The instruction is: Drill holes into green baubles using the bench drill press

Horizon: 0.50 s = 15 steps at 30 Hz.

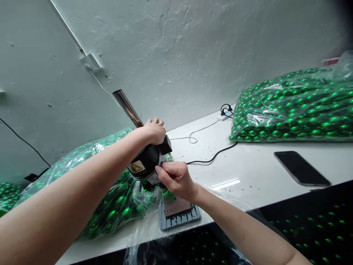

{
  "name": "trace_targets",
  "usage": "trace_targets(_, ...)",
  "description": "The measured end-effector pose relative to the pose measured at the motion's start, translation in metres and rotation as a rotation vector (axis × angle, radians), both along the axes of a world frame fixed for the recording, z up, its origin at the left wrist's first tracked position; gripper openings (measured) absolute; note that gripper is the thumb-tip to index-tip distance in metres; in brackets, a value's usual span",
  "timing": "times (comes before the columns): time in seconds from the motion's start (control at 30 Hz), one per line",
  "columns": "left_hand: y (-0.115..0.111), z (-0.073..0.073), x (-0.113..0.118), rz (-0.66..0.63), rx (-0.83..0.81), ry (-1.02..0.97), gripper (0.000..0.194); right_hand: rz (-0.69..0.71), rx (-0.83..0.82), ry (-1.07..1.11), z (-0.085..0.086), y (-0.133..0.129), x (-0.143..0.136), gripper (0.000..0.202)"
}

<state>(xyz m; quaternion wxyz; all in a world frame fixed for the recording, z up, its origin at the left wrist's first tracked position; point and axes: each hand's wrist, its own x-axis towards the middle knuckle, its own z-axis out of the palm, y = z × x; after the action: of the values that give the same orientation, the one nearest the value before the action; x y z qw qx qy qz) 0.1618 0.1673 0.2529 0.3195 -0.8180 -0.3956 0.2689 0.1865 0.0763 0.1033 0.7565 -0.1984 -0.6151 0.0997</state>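
Note:
A small bench drill (pixel 150 158) with a black motor housing, a yellow warning label and a shiny metal column stands tilted in my view. My left hand (pixel 154 130) lies over the top of the housing, its fingers curled over the far side and the thumb hidden. Just in front of the housing, my right hand (pixel 178 178) is closed, thumb pressed to the fingers; what it grips is hidden. Below it, a wooden board (pixel 176 207) rests on the grey slotted base (pixel 180 223), with dark shavings around. A green ball shows partly under the right hand.
A clear bag of shiny green balls (pixel 118 209) leans against the drill's left. Another full bag (pixel 292 106) lies at the right. A phone (pixel 302 168), a power strip (pixel 226 115) and cables lie on the white table (pixel 217 195). More green balls show below the front edge.

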Motion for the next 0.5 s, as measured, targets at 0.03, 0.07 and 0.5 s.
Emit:
trace_targets(0.03,0.001,0.0,-0.001,0.012,-0.02,-0.01,0.036,-0.004,-0.002,0.002,0.0,0.0,0.0,0.047)
trace_targets(0.07,0.002,-0.001,-0.002,0.011,-0.039,-0.031,0.037,-0.007,-0.002,0.004,0.001,-0.001,-0.001,0.047)
trace_targets(0.5,0.012,-0.024,0.005,-0.081,-0.08,-0.277,0.031,0.017,-0.02,0.009,0.001,-0.006,0.001,0.048)
